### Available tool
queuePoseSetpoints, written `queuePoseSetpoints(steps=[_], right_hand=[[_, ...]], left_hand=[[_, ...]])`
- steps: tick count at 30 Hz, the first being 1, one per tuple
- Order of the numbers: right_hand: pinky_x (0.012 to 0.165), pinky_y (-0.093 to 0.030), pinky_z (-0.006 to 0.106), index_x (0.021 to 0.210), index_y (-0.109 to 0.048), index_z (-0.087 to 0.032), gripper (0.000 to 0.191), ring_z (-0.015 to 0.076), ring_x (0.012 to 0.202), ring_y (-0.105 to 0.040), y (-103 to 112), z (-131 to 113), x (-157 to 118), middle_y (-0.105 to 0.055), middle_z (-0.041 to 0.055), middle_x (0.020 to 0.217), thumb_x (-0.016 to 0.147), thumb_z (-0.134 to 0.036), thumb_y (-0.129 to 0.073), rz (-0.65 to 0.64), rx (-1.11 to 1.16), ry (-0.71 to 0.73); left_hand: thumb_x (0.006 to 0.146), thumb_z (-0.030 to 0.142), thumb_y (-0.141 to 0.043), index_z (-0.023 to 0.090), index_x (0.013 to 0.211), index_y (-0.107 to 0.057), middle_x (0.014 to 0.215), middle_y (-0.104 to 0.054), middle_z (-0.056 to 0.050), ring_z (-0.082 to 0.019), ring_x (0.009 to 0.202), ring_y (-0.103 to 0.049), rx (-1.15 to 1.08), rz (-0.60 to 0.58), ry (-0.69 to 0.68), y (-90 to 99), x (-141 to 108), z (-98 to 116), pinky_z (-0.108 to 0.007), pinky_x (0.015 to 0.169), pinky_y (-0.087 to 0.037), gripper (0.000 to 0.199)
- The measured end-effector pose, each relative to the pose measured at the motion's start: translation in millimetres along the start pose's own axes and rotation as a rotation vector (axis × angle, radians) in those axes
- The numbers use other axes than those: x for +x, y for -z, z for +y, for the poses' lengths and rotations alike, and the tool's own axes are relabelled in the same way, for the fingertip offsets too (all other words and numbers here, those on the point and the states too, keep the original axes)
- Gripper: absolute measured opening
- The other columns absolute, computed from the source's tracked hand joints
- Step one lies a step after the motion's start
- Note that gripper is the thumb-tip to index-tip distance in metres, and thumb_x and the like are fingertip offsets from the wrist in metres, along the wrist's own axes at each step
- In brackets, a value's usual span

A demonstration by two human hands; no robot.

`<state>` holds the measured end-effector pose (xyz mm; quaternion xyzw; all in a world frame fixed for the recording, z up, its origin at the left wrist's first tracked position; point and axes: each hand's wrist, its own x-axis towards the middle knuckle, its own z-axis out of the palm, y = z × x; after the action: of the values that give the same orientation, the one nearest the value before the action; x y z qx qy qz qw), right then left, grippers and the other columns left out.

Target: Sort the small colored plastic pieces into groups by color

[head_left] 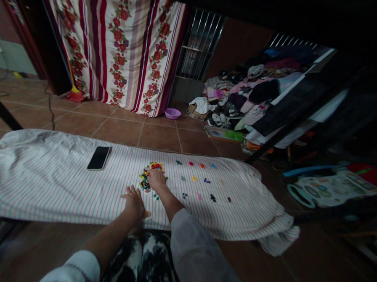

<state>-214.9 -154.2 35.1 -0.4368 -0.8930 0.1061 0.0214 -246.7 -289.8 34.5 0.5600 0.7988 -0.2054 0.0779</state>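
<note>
A mixed pile of small coloured pieces [143,183], too small to name exactly, lies on the striped cloth [72,185] in front of me. My right hand [157,179] reaches into the pile with its fingers bent down and together; the fingertips and anything between them are hidden. Just below the pile, my left hand [134,203] rests on the cloth with its fingers spread, holding nothing. To the right, pieces sit in small groups by colour, in rows: green [179,162], red [191,163], orange [202,165], yellow [194,178], pink [198,196] and black [213,198] among them.
A phone [99,158] lies on the cloth left of the pile. Beyond the table are a purple basin [172,113], a floral curtain [126,49], a red broom [75,94] and a heap of clothes [238,95]. A dark slanted bar [280,135] stands at the right.
</note>
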Motion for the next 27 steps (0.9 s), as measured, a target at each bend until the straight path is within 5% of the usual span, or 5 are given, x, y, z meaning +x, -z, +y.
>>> queuePoseSetpoints(steps=[14, 27], right_hand=[[0.092, -0.037, 0.029, 0.111, -0.067, -0.025, 0.03, 0.0192, 0.104, -0.054, 0, -2, -7, -0.067, 0.006, 0.107, 0.089, -0.021, -0.048, 0.115, 0.119, -0.03], [0.079, -0.042, 0.022, 0.099, -0.067, -0.024, 0.019, 0.0133, 0.086, -0.059, -14, 48, -46, -0.065, 0.0019, 0.097, 0.088, -0.025, -0.052, 0.278, 0.409, -0.068]], left_hand=[[0.073, 0.07, -0.048, -0.001, 0.143, -0.027, 0.147, -0.02, -0.035, -0.053, 0.135, -0.023, -0.021, 0.003, 0.01, 2.1, -1, 1, -0.064, 0.091, -0.038, 0.102], [0.073, 0.066, -0.047, 0.0, 0.143, -0.027, 0.149, -0.02, -0.033, -0.052, 0.137, -0.019, -0.067, 0.005, 0.048, -0.9, 0, 0, -0.064, 0.093, -0.038, 0.098]])
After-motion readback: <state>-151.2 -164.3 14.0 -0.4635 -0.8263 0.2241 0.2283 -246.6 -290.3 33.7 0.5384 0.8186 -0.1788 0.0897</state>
